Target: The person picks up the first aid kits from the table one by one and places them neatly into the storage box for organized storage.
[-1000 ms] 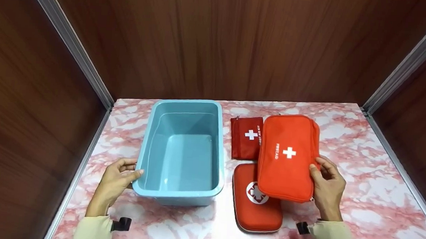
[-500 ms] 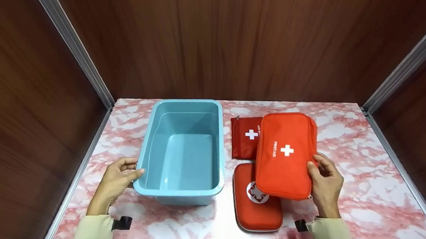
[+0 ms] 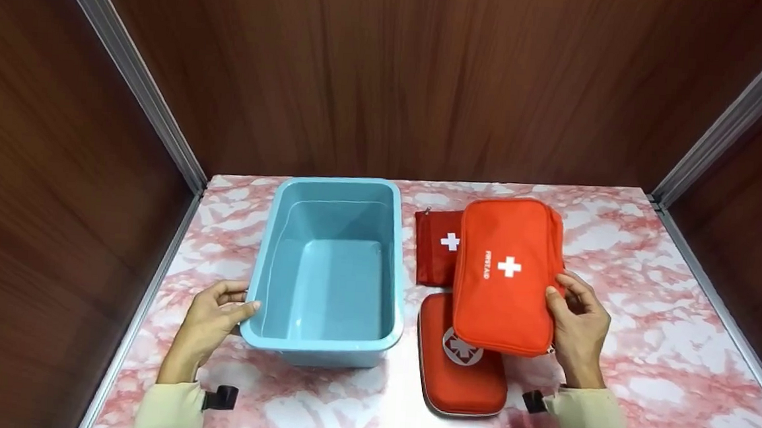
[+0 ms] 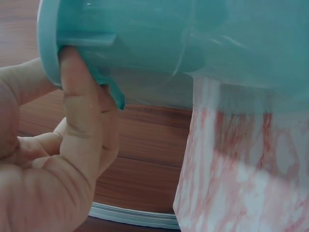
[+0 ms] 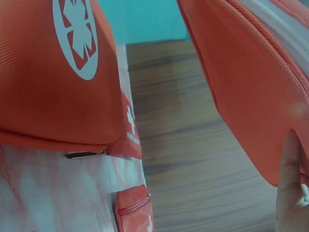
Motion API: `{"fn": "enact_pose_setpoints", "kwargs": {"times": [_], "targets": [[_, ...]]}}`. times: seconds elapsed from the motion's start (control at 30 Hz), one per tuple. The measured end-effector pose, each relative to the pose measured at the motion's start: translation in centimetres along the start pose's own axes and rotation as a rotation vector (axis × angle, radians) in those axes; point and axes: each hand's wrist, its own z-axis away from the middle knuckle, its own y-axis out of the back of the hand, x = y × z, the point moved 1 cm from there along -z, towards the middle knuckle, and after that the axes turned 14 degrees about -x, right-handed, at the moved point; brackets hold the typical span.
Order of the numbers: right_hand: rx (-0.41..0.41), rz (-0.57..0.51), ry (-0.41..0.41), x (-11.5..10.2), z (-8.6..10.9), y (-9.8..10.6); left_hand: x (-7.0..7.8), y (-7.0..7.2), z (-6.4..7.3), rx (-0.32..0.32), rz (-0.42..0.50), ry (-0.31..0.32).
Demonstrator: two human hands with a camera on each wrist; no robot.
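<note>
My left hand (image 3: pixel 212 316) grips the rim of a light blue plastic bin (image 3: pixel 398 308) at its near left corner. The thumb lies over the rim; in the left wrist view the fingers (image 4: pixel 79 111) curl under it. Nothing lies inside the bin. To the right, my right hand (image 3: pixel 579 319) pinches the side edge of a bright red first aid bag (image 3: pixel 504 301) with a white cross. The bag is raised over a red hard-shell first aid case (image 3: pixel 463 384) and a flat dark red first aid pouch (image 3: pixel 434 257), partly covering both in the head view.
Another small red pouch (image 5: pixel 135 210) lies on the table in the right wrist view, hidden in the head view. The table (image 3: pixel 662 383) has a pink marbled top. Brown wood-look panels (image 3: pixel 389 75) with metal corner strips enclose its back and sides.
My right hand has carried the red first aid bag slightly left and toward the back, covering more of the flat pouch. The left hand keeps its grip on the bin.
</note>
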Motion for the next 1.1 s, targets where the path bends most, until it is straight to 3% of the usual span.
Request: {"fn": "enact_pose_setpoints", "kwargs": {"times": [0.47, 1.1], "targets": [[0.007, -0.087, 0.012, -0.1, -0.2, -0.9, -0.3, 0.0, 0.0, -0.004, 0.0, 0.006], [0.01, -0.113, -0.005, -0.4, -0.4, -1.6, 0.0, 0.1, -0.1, -0.006, 0.005, 0.008]]}}
